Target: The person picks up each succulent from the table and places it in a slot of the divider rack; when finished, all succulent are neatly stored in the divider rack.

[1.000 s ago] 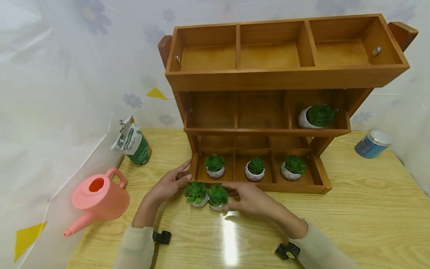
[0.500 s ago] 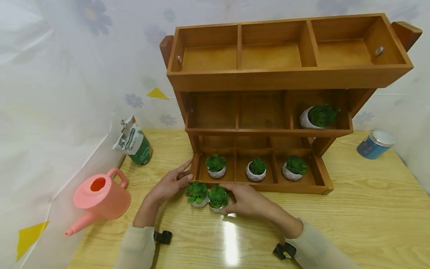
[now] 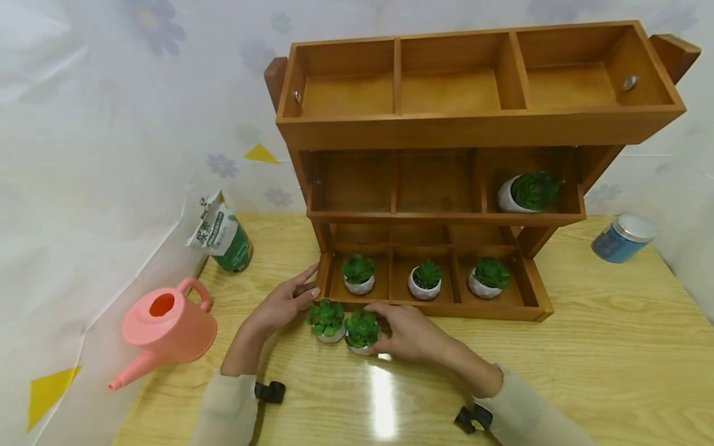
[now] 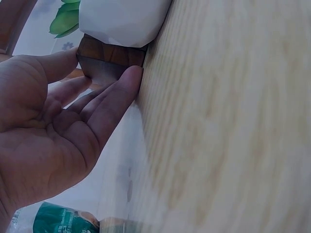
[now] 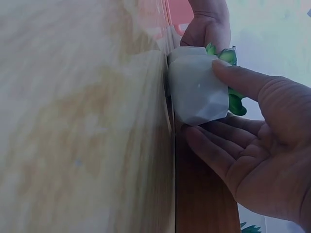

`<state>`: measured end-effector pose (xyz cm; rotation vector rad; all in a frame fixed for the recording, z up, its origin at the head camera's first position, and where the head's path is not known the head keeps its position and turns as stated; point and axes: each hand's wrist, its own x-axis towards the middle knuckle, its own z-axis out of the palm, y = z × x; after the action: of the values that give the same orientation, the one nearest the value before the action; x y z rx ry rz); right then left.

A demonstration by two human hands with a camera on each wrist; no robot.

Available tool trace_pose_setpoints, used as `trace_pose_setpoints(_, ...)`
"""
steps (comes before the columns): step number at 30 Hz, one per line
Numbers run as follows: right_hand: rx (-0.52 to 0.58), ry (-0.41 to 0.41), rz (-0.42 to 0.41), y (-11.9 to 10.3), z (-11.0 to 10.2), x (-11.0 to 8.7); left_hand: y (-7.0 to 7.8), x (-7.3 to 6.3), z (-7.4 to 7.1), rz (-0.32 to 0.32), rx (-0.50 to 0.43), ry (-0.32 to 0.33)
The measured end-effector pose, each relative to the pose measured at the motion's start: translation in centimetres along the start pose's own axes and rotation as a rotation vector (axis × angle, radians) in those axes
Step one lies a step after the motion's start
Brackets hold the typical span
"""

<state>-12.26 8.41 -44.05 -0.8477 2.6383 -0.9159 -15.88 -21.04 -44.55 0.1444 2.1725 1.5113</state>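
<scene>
Potted succulent (image 3: 362, 328), likely light, rigid: your right hand (image 3: 411, 332) pinches its pot (image 5: 197, 92), the best hold; left hand (image 3: 282, 305) grips wooden rack (image 3: 480, 311).

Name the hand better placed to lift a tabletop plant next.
Probably the right hand: it grips a potted plant between thumb and fingers, while the left hand holds the wooden shelf's corner.

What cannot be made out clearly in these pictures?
Head view: small print on the urea pouch, too small to read.
Head view: any text on the blue jar, too small.
Left wrist view: rest of the white pot, cut off by the top edge.
Right wrist view: most of the farther pot, hidden behind the nearer pot.
</scene>
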Motion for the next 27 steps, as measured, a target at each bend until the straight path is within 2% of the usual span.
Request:
trace_pose_setpoints(13, 0.046, 0.006, 0.015, -0.4, -0.9, -0.4, 0.0, 0.1, 0.0, 0.0, -0.003, 0.001)
trace_pose_setpoints(20, 0.155, -0.013, 0.03, -0.1, -1.2, -0.7, -0.1, 0.1, 0.0, 0.006, -0.004, -0.002)
trace_pose_setpoints(27, 0.187, 0.033, 0.012, -0.2, -2.0, -0.8, -0.1, 0.1, 0.0, 0.01, 0.006, -0.002)
